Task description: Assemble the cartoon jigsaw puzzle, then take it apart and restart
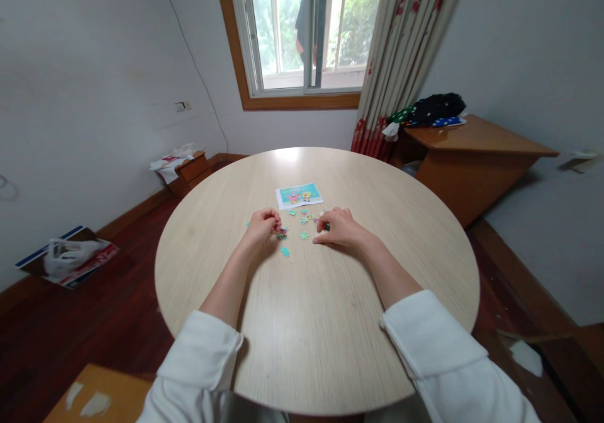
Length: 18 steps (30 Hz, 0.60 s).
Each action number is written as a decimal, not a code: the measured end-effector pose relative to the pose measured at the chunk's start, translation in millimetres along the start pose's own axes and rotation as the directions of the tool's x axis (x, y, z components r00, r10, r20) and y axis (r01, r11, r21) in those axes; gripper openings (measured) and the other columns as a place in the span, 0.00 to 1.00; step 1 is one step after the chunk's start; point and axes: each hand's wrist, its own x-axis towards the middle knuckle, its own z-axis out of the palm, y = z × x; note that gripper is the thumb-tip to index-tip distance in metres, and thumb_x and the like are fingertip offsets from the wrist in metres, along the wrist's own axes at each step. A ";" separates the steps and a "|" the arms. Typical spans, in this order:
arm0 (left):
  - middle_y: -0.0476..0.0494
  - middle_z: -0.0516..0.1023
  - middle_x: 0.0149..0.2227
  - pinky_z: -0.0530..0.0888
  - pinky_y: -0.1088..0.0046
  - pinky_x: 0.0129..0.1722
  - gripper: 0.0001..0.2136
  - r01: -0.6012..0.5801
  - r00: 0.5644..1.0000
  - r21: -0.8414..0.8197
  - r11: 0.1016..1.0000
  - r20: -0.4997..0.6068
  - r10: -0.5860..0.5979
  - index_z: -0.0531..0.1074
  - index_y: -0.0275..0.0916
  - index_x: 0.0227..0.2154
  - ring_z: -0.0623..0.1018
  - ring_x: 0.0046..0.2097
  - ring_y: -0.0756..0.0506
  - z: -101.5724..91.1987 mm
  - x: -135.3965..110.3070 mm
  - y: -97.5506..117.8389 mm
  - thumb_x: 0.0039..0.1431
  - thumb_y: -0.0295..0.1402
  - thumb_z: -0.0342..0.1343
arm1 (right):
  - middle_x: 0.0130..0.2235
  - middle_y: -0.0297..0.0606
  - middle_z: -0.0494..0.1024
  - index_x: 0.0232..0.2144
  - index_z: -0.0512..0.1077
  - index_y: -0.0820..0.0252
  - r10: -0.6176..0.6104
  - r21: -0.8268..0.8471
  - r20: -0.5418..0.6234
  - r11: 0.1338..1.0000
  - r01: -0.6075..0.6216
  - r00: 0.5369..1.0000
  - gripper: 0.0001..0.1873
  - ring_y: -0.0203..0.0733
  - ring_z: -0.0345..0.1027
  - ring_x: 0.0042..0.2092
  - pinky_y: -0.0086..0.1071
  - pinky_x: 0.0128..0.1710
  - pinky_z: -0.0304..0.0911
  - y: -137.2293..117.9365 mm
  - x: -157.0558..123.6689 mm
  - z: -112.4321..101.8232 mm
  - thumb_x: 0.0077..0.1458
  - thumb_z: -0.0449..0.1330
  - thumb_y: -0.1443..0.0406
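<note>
Small jigsaw puzzle pieces lie loose on the round table [306,322], between and around my hands. My left hand [262,226] is closed, its fingertips pinched on a reddish puzzle piece [279,229] low over the table. My right hand [343,226] rests across from it, fingers curved and thumb apart, over a few pieces partly hidden beneath it. Between the hands lie a teal-green piece [304,236] and another green piece [304,220]. Nearer to me is a blue-green piece [285,252]. Just beyond the pieces lies a picture sheet [299,195] with pink and yellow cartoon figures.
Ahead is a window [306,33] with a flowered curtain [401,39]; a dark figure-like shape shows outside. A wooden desk [476,136] with dark cloth [438,108] stands right. A small cabinet [193,168] and a plastic bag [73,256] are left, a wooden seat [101,394] front left.
</note>
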 end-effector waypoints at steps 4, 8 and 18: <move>0.53 0.64 0.16 0.60 0.77 0.23 0.07 -0.192 0.964 0.244 0.950 -0.132 0.229 0.63 0.37 0.13 0.64 0.21 0.53 -1.9 4.0 -3.0 0.36 0.20 0.44 | 0.29 0.36 0.76 0.20 0.73 0.58 0.011 0.023 0.032 1.000 -0.012 0.999 0.11 0.46 0.64 0.41 0.36 0.43 0.50 1.1 2.0 -0.2 0.40 0.68 0.58; 0.49 0.70 0.19 0.65 0.73 0.30 0.10 -0.315 0.944 0.446 0.838 0.060 0.323 0.68 0.38 0.15 0.70 0.27 0.49 2.1 -0.3 -8.4 0.40 0.20 0.45 | 0.25 0.33 0.74 0.19 0.71 0.59 0.005 0.181 0.004 0.983 -0.006 1.000 0.09 0.40 0.64 0.34 0.34 0.39 0.53 -1.1 1.8 3.5 0.38 0.69 0.63; 0.42 0.78 0.30 0.69 0.68 0.43 0.12 -0.457 0.878 0.559 0.692 0.405 0.254 0.78 0.38 0.22 0.73 0.36 0.46 17.6 -18.4 -8.7 0.44 0.21 0.50 | 0.23 0.31 0.69 0.20 0.68 0.60 0.101 0.584 -0.284 0.807 0.089 0.953 0.08 0.33 0.61 0.26 0.28 0.26 0.54 -0.9 12.1 22.0 0.44 0.63 0.64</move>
